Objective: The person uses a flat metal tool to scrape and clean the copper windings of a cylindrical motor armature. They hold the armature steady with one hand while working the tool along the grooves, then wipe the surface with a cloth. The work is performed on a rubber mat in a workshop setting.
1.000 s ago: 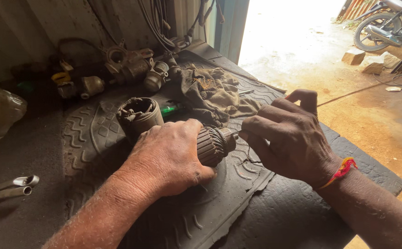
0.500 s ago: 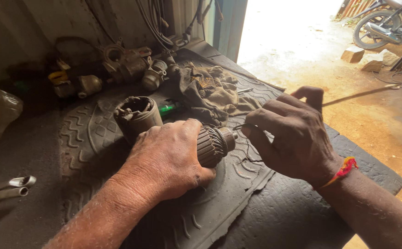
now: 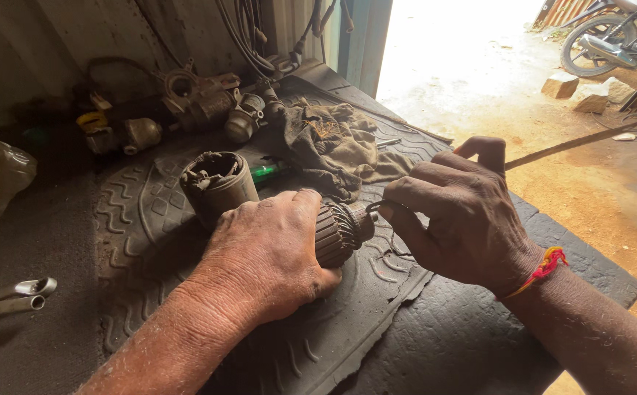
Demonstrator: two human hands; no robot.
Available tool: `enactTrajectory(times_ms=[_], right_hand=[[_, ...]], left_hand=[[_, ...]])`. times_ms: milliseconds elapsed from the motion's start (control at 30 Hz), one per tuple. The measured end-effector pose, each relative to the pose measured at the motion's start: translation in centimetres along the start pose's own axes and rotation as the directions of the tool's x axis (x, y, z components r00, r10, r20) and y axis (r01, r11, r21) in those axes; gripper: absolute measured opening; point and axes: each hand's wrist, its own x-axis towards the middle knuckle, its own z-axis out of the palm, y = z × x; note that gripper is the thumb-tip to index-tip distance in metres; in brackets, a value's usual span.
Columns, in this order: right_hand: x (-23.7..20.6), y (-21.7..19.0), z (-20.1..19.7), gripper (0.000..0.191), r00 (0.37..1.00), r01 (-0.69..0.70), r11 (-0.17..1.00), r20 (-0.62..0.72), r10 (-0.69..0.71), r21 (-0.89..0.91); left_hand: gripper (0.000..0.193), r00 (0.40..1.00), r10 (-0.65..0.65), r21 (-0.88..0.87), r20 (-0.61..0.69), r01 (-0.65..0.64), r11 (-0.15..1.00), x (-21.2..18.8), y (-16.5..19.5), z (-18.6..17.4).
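On the bench's rubber mat (image 3: 150, 241), the left hand (image 3: 267, 256) clamps the armature (image 3: 340, 232), seemingly heavy, rigid and greasy, while the right hand (image 3: 457, 219) pinches its thin, easily kinked wire (image 3: 391, 245).

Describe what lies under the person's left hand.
The left hand covers a ribbed motor rotor on a rubber mat. Only the rotor's right end shows; the rest is hidden.
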Motion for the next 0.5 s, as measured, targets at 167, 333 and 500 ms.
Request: enactTrajectory(times_ms=[167,333,500], right_hand=[[0.2,-0.2,0.1,0.008,0.998,0.065,0.998,-0.016,-0.065,-0.015],[0.3,-0.6,-0.2,0.009,0.997,0.080,0.996,-0.005,-0.080,-0.028],[0.4,-0.6,0.0,0.009,0.998,0.055,0.998,0.027,-0.055,0.023]], left_hand=[[0.051,0.999,-0.019,-0.027,-0.030,0.018,0.999,-0.1,-0.2,0.4],[0.054,0.994,0.063,0.022,-0.092,-0.061,0.998,0.1,-0.4,1.2],[0.062,0.989,0.101,0.052,-0.104,-0.096,0.994,0.3,-0.7,1.8]])
